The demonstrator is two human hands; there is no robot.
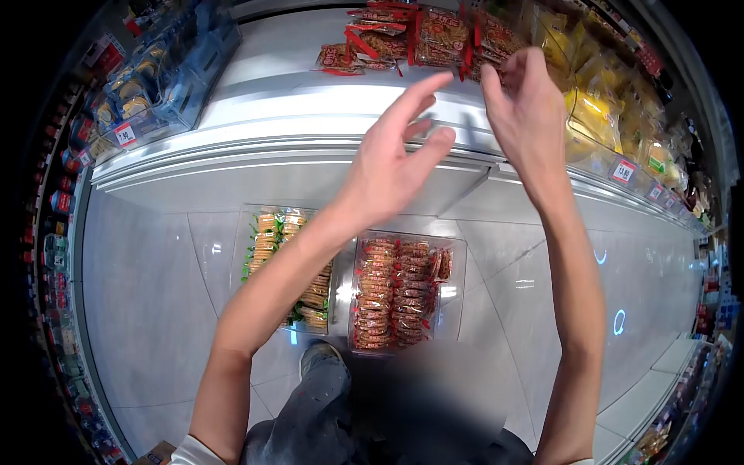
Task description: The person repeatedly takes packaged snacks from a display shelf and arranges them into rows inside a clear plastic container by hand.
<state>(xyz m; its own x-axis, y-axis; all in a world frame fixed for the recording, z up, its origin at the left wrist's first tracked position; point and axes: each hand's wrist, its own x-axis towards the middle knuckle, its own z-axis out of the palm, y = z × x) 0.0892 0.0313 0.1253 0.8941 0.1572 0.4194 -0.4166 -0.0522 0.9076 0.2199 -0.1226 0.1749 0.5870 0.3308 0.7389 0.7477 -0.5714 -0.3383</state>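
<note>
My left hand (391, 159) hangs over the front edge of the white shelf (279, 101), fingers stretched and thumb apart, with nothing in it. Farther right, my right hand (533, 112) reaches up to the red-and-clear snack packets (442, 37) at the back of the shelf. Its thumb and fingers are bent but apart, and nothing shows between them. Whether its fingertips touch a packet I cannot tell. The packets stand and lean in a loose group, some lying flat at the left end.
On the floor below stand a clear bin (460, 310) of red-wrapped snacks and another clear bin (239, 267) of green-trimmed packets, partly behind my left forearm. Blue bins (186, 93) sit at the shelf's left, yellow packages (595, 124) behind a clear divider at the right.
</note>
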